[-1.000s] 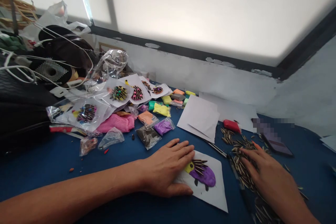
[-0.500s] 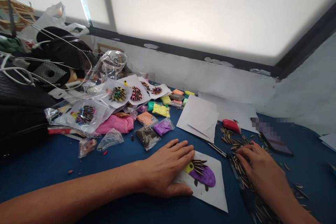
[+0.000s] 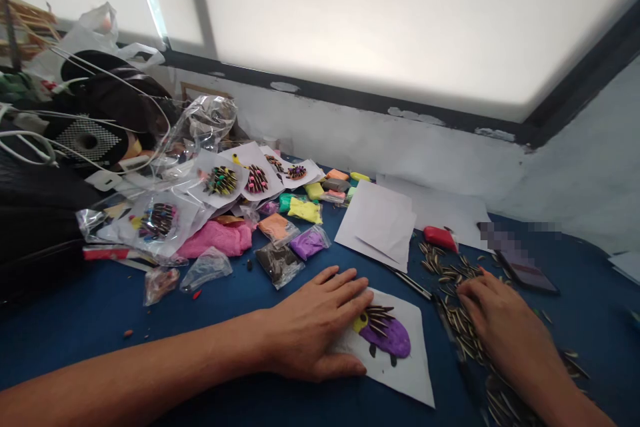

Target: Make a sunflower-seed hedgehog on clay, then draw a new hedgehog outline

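Note:
My left hand point(image 3: 320, 327) lies flat, fingers stretched out, holding down a white paper point(image 3: 407, 383). On that paper is a clay hedgehog-like figure point(image 3: 395, 339) with a purple body and a yellow head partly under my fingers. Several striped sunflower seeds point(image 3: 377, 317) stick out of its back like spines. To the right, my right hand point(image 3: 507, 327) reaches into a loose pile of sunflower seeds point(image 3: 460, 320). Its thumb and fingers are curled together at the pile; whatever is between the fingertips is hidden.
A pen point(image 3: 410, 282) and a black-handled tool point(image 3: 450, 330) lie between paper and seeds. Blank sheets point(image 3: 377, 220), a red clay packet point(image 3: 440, 238) and a phone point(image 3: 525, 263) sit behind. Bagged clay point(image 3: 280, 263), finished seed figures point(image 3: 220, 180) and a black bag point(image 3: 35, 213) crowd the left.
My right hand has shifted slightly right and down over the seeds, its fingers drawn closer together. My left hand and the paper stay put; the view has turned slightly.

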Tool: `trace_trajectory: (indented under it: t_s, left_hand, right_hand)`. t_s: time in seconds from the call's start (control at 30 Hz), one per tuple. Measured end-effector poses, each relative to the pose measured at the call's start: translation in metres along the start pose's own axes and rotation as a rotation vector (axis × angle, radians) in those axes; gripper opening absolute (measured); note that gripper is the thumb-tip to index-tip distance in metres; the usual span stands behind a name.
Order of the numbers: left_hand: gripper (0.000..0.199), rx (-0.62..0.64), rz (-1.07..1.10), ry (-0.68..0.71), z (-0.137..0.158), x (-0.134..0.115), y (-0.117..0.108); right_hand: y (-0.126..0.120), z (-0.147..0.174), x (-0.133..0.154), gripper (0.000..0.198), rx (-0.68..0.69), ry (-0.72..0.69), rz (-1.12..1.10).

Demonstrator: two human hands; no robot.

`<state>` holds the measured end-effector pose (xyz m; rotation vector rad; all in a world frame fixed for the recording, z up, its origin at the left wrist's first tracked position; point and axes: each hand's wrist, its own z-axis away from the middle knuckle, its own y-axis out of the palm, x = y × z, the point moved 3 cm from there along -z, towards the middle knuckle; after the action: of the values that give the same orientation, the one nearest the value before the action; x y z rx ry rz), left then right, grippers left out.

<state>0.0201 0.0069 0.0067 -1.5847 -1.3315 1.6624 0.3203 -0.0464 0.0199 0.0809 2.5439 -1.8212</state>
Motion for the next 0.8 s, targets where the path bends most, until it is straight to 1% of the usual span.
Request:
trace_trajectory:
  t_s: [0.2, 0.37, 0.63, 0.8]
  left_hand:
    - [0.082, 0.013, 0.008, -0.016, 0.000, 0.000, 0.000]
    - [0.081, 0.017, 0.015, -0.022, 0.001, -0.001, -0.001]
    - [0.082, 0.024, 0.013, -0.023, 0.000, -0.001, 0.001]
    - [0.081, 0.017, 0.015, -0.026, 0.001, -0.001, 0.001]
  right_hand:
    - [-0.002, 0.004, -0.002, 0.032, -0.028, 0.014, 0.018]
    - [-0.001, 0.002, 0.003, 0.031, -0.013, -0.052, -0.004]
    - [0.010, -0.005, 0.005, 0.024, 0.004, -0.113, 0.002]
    - [0.008, -0.009, 0.008, 0.020, 0.012, -0.155, 0.017]
